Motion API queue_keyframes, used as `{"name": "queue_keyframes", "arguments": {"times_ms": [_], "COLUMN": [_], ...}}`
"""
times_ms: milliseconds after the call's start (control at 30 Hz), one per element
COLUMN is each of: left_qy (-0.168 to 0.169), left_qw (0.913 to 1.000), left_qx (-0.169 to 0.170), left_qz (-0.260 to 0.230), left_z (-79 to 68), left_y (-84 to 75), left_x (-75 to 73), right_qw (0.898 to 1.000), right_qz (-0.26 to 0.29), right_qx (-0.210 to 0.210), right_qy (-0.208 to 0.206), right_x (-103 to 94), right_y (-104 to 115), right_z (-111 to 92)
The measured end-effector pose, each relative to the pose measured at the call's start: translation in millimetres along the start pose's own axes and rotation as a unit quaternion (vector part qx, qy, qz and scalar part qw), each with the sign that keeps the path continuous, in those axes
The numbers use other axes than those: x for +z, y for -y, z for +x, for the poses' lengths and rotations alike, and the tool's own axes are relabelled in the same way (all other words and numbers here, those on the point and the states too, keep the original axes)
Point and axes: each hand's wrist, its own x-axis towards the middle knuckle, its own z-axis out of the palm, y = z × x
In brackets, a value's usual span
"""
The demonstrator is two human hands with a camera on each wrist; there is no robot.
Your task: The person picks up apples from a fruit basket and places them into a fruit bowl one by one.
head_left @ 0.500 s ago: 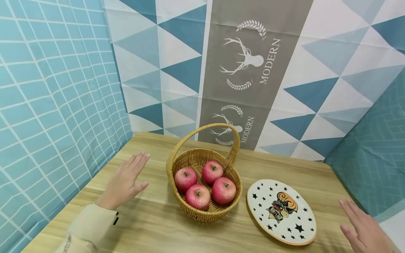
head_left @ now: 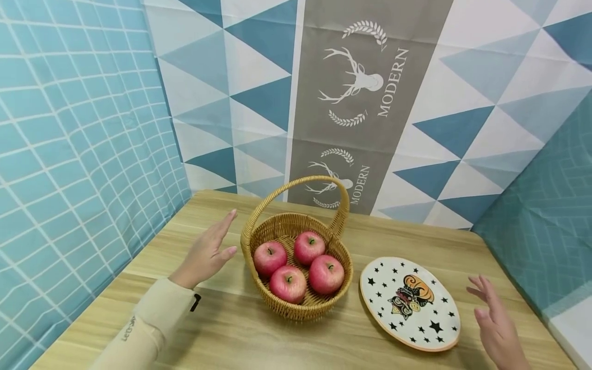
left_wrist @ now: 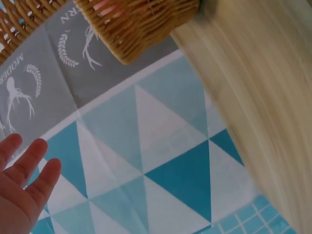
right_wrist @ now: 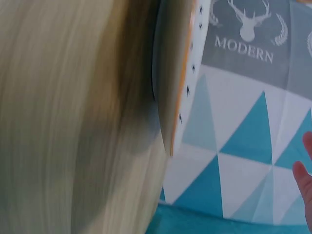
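Observation:
A wicker basket (head_left: pixel 296 312) with a tall arched handle (head_left: pixel 296 181) stands mid-table and holds several pink-red apples (head_left: pixel 288 284). To its right lies a round white plate (head_left: pixel 384 321) with an orange rim, black stars and an orange-and-black figure. My left hand (head_left: pixel 205 257) hovers just left of the basket, apart from it, fingers extended and holding nothing. Right of the plate, my right hand (head_left: pixel 497 324) is raised with relaxed fingers, touching nothing. In the left wrist view the basket's woven side (left_wrist: pixel 146 29) shows at the top; the right wrist view catches the plate's edge (right_wrist: pixel 183 92).
The wood-grain table (head_left: pixel 259 341) is bounded by a blue tiled-pattern cloth (head_left: pixel 69 154) on the left, a triangle-patterned cloth (head_left: pixel 259 72) behind and a teal cloth (head_left: pixel 546 216) on the right. A white surface (head_left: pixel 573 329) sits at the right edge.
My left hand has moved right, closer to the basket. My right hand has moved left and up, nearer the plate. The basket, apples and plate stay in place.

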Motion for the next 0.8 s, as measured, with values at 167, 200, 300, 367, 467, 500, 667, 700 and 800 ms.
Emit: {"name": "queue_keyframes", "arguments": {"times_ms": [167,200,300,367,467,500,667,700,800], "left_qy": [-0.006,-0.007,-0.013,-0.016,-0.02,-0.021,-0.023,-0.02,-0.004], "left_qw": [0.9999,0.9999,0.9996,0.9994,0.9993,0.9992,0.9992,0.9994,0.9998], "left_qx": [0.01,0.012,0.022,0.026,0.031,0.033,0.031,0.027,0.01], "left_qz": [-0.008,-0.008,-0.011,-0.014,-0.006,-0.003,0.006,0.008,0.019], "left_z": [7.7,8.6,9.9,12.0,13.6,14.0,17.0,17.6,19.4], "left_y": [-2.1,-2.4,-3.4,-4.1,-4.9,-5.2,-7.5,-8.2,-9.7], "left_x": [10.6,12.2,14.8,17.4,18.8,18.9,17.9,17.3,15.7], "right_qw": [0.999,0.999,0.999,0.999,0.999,0.999,0.996,0.996,0.994], "right_qz": [0.023,0.022,0.015,0.019,0.034,0.044,0.073,0.082,0.102], "right_qx": [-0.026,-0.028,-0.024,-0.022,-0.02,-0.027,-0.046,-0.044,-0.023], "right_qy": [-0.025,-0.025,-0.018,-0.013,-0.002,0.0,0.002,-0.001,-0.01], "right_x": [19.9,23.5,35.4,42.0,54.6,59.4,80.8,84.9,96.6], "right_y": [3,4,8,11,14,14,16,16,17], "right_z": [7,8,14,18,23,24,33,35,37]}}
